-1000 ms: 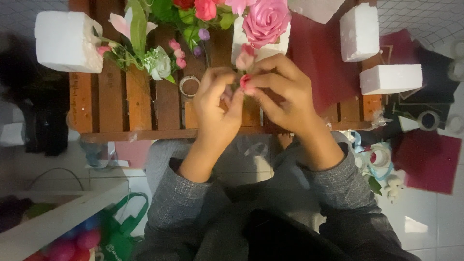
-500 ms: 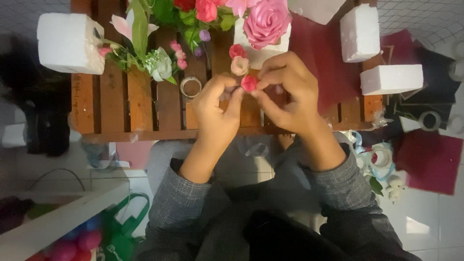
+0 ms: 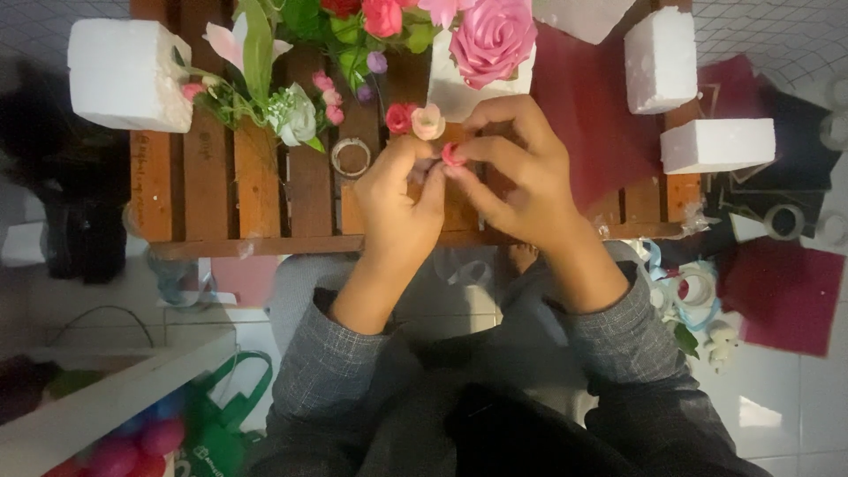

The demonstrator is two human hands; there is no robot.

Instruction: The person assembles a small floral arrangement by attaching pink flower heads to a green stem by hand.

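1. Left hand [image 3: 402, 199]: one, over the wooden slatted desk [image 3: 256, 190], fingers narrowed and pinched with the right hand's fingertips on a small red piece [image 3: 451, 155].
2. Right hand [image 3: 517, 168]: one, touching the left at the fingertips, thumb and forefinger closed on the same small red piece; the other fingers are curled above it.
3. Small red piece: one, held between the two hands' fingertips, mostly covered, so its exact shape cannot be told.
4. Small flower heads: two, one red bud [image 3: 399, 117] and one pale pink bud [image 3: 428, 122], side by side just beyond the left hand's fingertips.
5. Ring of clear tape [image 3: 351, 156]: one, flat on the desk just to the left of the left hand.
6. Large pink rose [image 3: 493, 37]: one, beyond the right hand, in front of a white block.
7. Mixed artificial flowers and leaves [image 3: 291, 62]: one cluster, beyond and left of the left hand.
8. White foam blocks: three clearly whole, one far left [image 3: 124, 75] and two to the right of the right hand [image 3: 661, 57] [image 3: 717, 146].
9. Dark red sheet [image 3: 601, 115]: one, beneath and beside the right hand.
10. Grey checked sleeves [image 3: 344, 362]: two, one covering each forearm.
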